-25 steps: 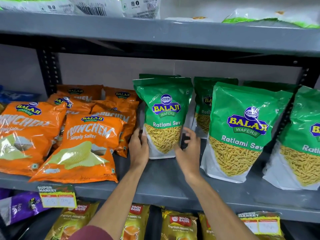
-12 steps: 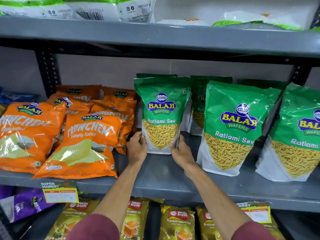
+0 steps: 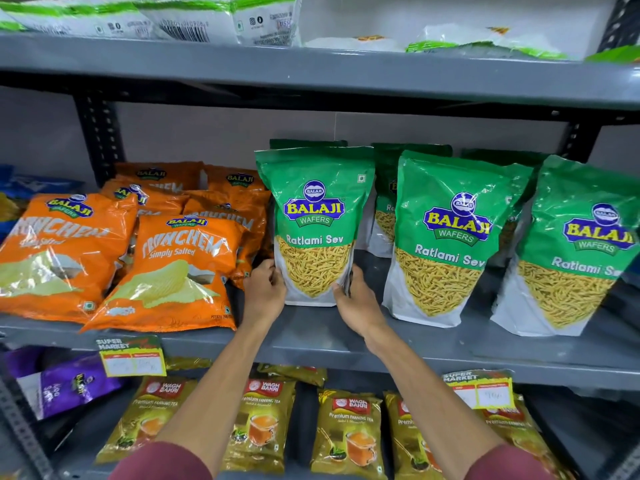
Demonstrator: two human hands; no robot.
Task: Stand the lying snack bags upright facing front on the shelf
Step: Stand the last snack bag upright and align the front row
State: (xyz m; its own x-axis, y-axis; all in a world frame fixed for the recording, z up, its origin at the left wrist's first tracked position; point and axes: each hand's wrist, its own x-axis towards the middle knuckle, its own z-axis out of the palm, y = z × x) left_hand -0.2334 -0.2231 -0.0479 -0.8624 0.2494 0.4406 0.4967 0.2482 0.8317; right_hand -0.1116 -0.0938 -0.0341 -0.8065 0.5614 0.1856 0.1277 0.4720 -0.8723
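Note:
A green Ratlami Sev bag point(image 3: 315, 216) stands upright, front facing me, on the grey middle shelf point(image 3: 311, 337). My left hand point(image 3: 265, 291) grips its lower left edge and my right hand point(image 3: 358, 299) grips its lower right edge. Two more green Sev bags point(image 3: 450, 237) point(image 3: 575, 247) stand upright to the right, leaning back slightly. Further green bags point(image 3: 388, 202) stand behind them, partly hidden. Left of my hands, orange Crunchem chip bags point(image 3: 173, 271) point(image 3: 59, 251) lie tilted back in a pile.
An upper shelf point(image 3: 311, 69) overhangs the bags, loaded with white and green packs point(image 3: 194, 19). Below, yellow tea packs point(image 3: 346, 431) and a purple bag point(image 3: 69, 382) lie on the lower shelf. Price tags point(image 3: 131, 355) hang from the shelf's front edge. A black upright post point(image 3: 98, 140) stands at the back left.
The held green bag has shifted a little left and back on the shelf, and both hands have settled lower on its bottom edges. The view has drifted slightly.

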